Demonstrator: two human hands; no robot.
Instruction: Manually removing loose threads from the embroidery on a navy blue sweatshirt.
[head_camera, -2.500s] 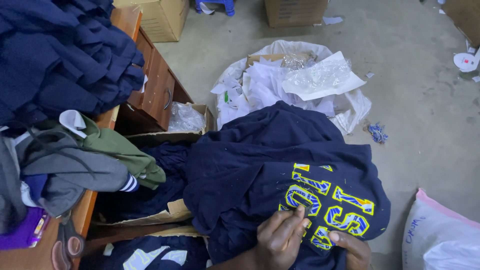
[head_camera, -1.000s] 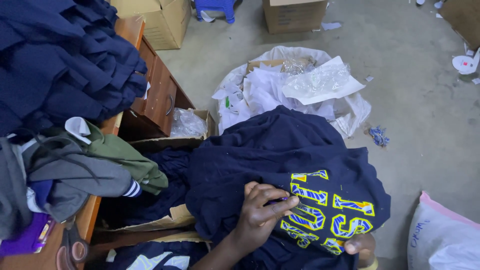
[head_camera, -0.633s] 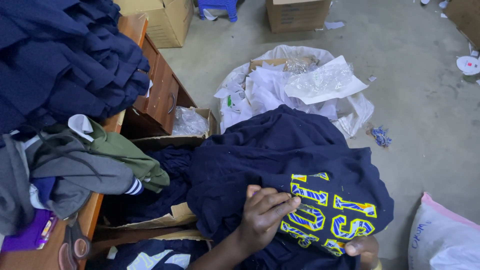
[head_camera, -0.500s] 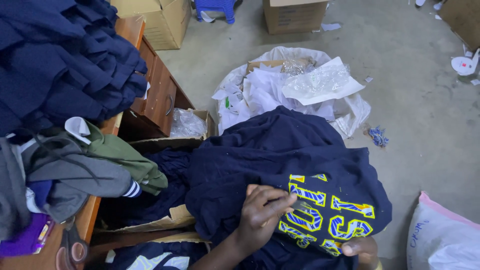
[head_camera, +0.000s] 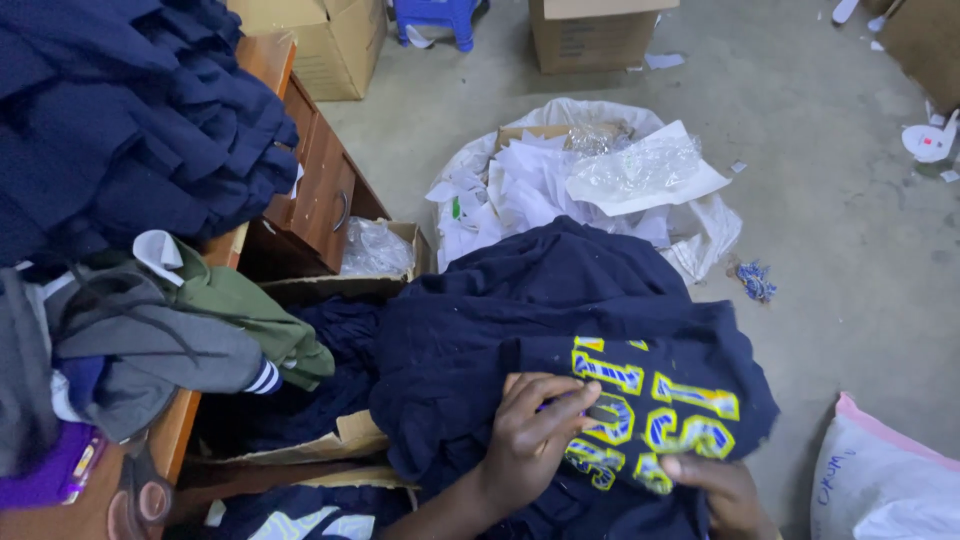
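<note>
A navy garment (head_camera: 560, 310) with yellow and blue lettering (head_camera: 650, 410) lies bunched across my lap at the bottom centre. My left hand (head_camera: 535, 430) rests on it, its fingertips pinching the cloth at the left edge of the lettering. My right hand (head_camera: 715, 485) grips the garment's lower edge below the lettering, partly hidden under the cloth and cut off by the frame's bottom edge.
A wooden desk (head_camera: 320, 190) at left bears a heap of navy clothes (head_camera: 120, 120) and grey and green garments (head_camera: 190, 320). An open carton (head_camera: 345, 445) of dark clothes sits beneath. A white sack of paper and plastic waste (head_camera: 590, 180) lies ahead; cardboard boxes (head_camera: 590, 30) beyond.
My left hand slid from the lower lettering up to its left edge. The garment has shifted slightly, showing more of the print.
</note>
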